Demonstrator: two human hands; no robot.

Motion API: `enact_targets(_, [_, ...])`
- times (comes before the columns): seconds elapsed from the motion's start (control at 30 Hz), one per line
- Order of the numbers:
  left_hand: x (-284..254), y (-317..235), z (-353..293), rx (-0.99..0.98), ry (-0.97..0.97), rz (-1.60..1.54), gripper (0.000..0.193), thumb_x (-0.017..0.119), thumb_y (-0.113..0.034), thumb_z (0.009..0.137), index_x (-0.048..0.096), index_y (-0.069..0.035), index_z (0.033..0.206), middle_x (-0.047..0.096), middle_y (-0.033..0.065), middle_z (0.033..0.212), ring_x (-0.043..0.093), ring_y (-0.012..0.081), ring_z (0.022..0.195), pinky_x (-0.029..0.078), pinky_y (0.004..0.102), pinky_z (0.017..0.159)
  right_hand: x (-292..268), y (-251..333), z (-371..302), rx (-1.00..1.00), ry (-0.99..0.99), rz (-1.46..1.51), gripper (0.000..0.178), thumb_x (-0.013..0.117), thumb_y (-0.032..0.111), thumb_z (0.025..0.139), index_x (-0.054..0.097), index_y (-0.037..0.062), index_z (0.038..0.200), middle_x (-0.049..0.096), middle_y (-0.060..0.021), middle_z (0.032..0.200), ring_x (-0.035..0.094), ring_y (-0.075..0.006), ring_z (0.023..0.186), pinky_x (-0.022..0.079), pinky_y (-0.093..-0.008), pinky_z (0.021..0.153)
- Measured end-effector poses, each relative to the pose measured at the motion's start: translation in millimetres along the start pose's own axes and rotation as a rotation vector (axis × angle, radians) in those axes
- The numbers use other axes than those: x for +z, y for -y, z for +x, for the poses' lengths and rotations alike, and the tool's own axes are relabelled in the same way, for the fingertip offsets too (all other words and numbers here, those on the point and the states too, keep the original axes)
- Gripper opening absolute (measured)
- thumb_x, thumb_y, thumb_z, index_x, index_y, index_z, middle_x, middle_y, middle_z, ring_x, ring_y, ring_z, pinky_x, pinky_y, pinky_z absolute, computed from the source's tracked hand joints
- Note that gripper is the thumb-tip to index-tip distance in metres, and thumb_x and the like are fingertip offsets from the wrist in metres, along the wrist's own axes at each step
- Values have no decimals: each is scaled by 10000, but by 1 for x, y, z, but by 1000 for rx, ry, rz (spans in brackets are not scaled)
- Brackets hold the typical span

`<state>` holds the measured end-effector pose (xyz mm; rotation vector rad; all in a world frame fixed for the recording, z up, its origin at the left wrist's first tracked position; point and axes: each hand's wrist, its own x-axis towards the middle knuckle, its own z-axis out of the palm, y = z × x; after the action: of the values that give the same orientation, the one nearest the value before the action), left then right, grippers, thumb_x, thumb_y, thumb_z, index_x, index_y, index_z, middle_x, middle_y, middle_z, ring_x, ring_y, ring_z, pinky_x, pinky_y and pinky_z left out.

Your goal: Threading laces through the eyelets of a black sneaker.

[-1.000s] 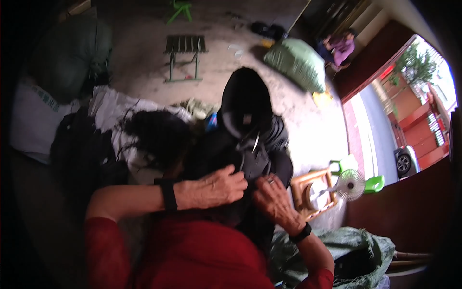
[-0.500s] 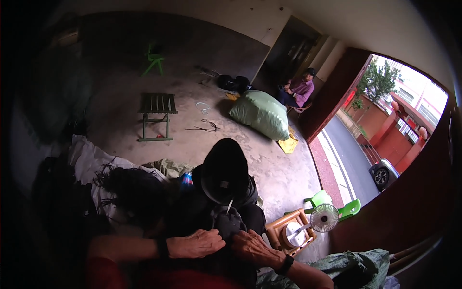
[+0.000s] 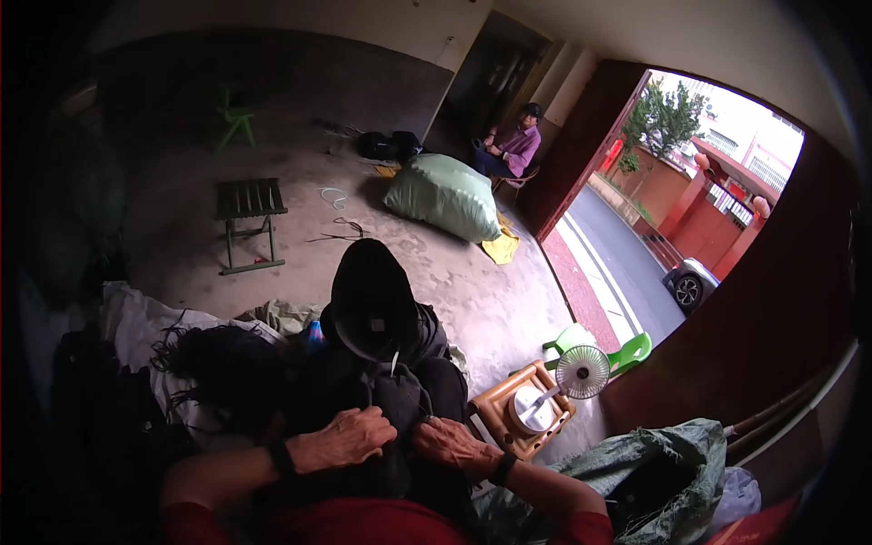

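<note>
A dark grey cloth piece point(image 3: 398, 392) lies over my lap. My left hand point(image 3: 350, 438) is closed at its left edge, fingers curled inward. At its right edge my right hand point(image 3: 454, 445) pinches the same cloth. Fine detail between the fingertips is too dark to make out. Just beyond the cloth stands a black cap-like item point(image 3: 368, 291) with a tall rounded brim and a small pale label inside. A thin white strip point(image 3: 394, 363) sticks up between the two.
Left of my lap lie a black stringy bundle point(image 3: 218, 368) and a white sack point(image 3: 136, 318). A bamboo stool point(image 3: 490, 413) holds a small fan point(image 3: 581, 372). Farther off are a folding stool point(image 3: 250, 204), a stuffed pale green sack point(image 3: 445, 195) and a seated person point(image 3: 518, 150).
My view has swung to the right, so the room sits farther left in the picture. Both hands stay closed at the dark grey cloth, in nearly the same pose.
</note>
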<state>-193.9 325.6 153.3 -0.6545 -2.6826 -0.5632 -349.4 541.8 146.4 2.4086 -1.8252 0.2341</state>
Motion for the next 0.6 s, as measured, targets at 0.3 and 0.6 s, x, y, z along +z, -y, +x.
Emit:
enact_targets(0.3, [-2, -4, 4, -3, 12, -21, 297, 772, -153, 679, 568, -108, 891, 568, 24, 836, 565, 226, 887, 500, 365, 702, -21, 11, 15, 390, 4, 214, 62, 610, 149, 763, 581, 95, 772, 570, -107, 825, 594, -322, 790, 485, -429, 587])
enact_targets(0.6, [7, -1, 2, 33, -81, 14, 151, 625, -41, 727, 556, -98, 848, 547, 52, 792, 568, 245, 848, 479, 387, 657, -34, 9, 54, 607, 461, 186, 168, 633, 190, 770, 625, 39, 845, 625, -213, 907, 638, -370, 881, 501, -477, 720])
